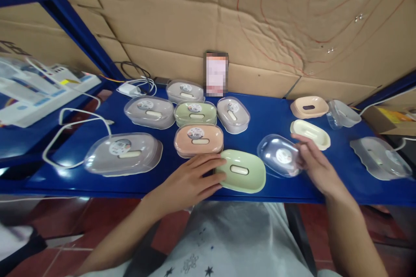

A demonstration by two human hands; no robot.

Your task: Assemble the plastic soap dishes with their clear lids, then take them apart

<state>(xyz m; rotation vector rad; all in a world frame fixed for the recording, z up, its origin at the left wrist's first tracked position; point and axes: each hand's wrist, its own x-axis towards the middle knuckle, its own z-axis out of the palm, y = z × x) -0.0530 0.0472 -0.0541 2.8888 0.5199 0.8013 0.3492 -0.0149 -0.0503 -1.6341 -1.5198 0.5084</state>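
Observation:
An uncovered green soap dish (251, 180) with a cream oval piece in its middle sits at the table's front edge. My left hand (191, 179) grips its left end, fingertips over the rim. To the right, a clear plastic lid (274, 149) with a round label is tilted and held by its right end in my right hand (313, 162). Behind my left hand is a lidded peach soap dish (182, 140), with a lidded green soap dish (208, 109) beyond it. A cream soap dish (312, 133) lies just behind my right hand.
Several grey lidded soap dishes (130, 165) stand on the blue table (269, 110). At right are a peach dish (320, 107), clear lids (349, 114) and another grey dish (373, 153). A phone (216, 73) leans on cardboard. Power strips (42, 99) and white cables lie left.

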